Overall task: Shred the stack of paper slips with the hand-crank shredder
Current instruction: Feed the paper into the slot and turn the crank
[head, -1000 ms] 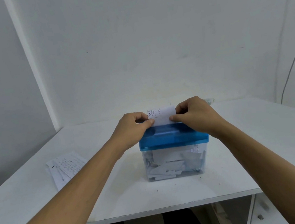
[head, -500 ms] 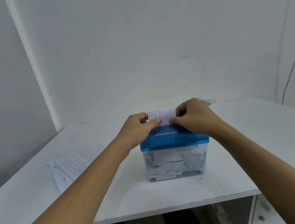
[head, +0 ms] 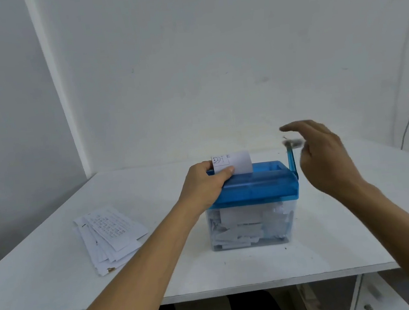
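The shredder (head: 253, 187) holds one slip (head: 238, 162); its crank (head: 291, 162) is not yet gripped.
On the counter (head: 360, 213), the stack (head: 110, 233) lies well left of the left hand's (head: 202, 186) fingers (head: 226, 171), which pinch the thin, floppy slip upright by its edge. The right hand's (head: 327, 157) fingers (head: 295, 127) are spread, grasping nothing, just beside the crank, whose rigid knob (head: 292, 143) looks like the place to grip.

At frame centre you have a glossy, translucent blue plastic lid (head: 259, 186) and crank (head: 292, 164) over a clear plastic bin (head: 291, 224). The slip (head: 238, 162) and the stack of slips (head: 110, 233) at lower left are thin, matt white paper. The table (head: 60, 288) is smooth, matt white; the wall (head: 213, 63) is matt and lightly scuffed.
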A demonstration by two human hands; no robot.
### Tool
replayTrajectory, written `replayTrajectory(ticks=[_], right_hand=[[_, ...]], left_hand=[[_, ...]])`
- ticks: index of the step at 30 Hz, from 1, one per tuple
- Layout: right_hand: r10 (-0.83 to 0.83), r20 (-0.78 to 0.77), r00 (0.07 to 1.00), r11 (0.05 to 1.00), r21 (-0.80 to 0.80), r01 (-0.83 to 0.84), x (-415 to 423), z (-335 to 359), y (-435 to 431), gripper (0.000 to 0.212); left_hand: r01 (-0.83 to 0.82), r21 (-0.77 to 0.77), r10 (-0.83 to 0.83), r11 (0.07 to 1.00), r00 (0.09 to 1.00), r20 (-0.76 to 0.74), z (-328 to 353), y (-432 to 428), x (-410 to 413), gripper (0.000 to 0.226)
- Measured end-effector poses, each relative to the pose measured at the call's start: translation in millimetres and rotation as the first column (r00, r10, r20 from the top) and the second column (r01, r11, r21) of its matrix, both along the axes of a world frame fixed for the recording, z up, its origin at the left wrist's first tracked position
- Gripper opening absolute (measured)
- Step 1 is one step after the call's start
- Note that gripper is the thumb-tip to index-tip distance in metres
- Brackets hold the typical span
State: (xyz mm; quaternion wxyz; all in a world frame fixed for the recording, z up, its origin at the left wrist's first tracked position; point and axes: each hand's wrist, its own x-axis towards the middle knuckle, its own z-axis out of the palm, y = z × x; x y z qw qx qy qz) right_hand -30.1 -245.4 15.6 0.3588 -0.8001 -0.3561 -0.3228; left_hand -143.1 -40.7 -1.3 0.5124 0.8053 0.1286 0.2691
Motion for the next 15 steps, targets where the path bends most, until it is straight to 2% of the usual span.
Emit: replayTrajectory(ticks=[3, 6, 8, 10, 12, 15], right_hand=[[0.029, -0.002, 1.000, 0.981, -0.191, -0.029, 24, -14, -13, 0.069], [0.027, 0.132, 0.991, 0.925, -0.380, 0.025, 39, -25, -17, 0.080], [0.023, 0.196, 0.980, 0.891, -0.449, 0.069, 47, -31, -14, 0.084], [0.016, 0.203, 0.979, 0.886, -0.457, 0.080, 52, -34, -9, 0.082], [0.037, 0.200, 0.979, 0.888, -0.455, 0.059, 56, -35, 0, 0.070], [0.077, 0.096, 0.992, 0.887, -0.462, -0.024, 62, -42, 5, 0.049]], left_hand=[[0.014, -0.004, -0.014, 1.000, 1.000, -0.006, 1, 1, 1, 0.027], [0.025, -0.012, -0.025, 1.000, 0.999, -0.022, 2, 1, 1, 0.026], [0.022, -0.011, -0.022, 1.000, 0.999, -0.027, 2, 1, 0, 0.024], [0.020, -0.007, -0.020, 1.000, 0.999, -0.027, 1, 0, 0, 0.024], [0.009, -0.008, -0.009, 1.000, 1.000, -0.022, 0, 1, -1, 0.027], [0.002, -0.010, -0.002, 1.000, 1.000, -0.030, -1, 0, -1, 0.029]])
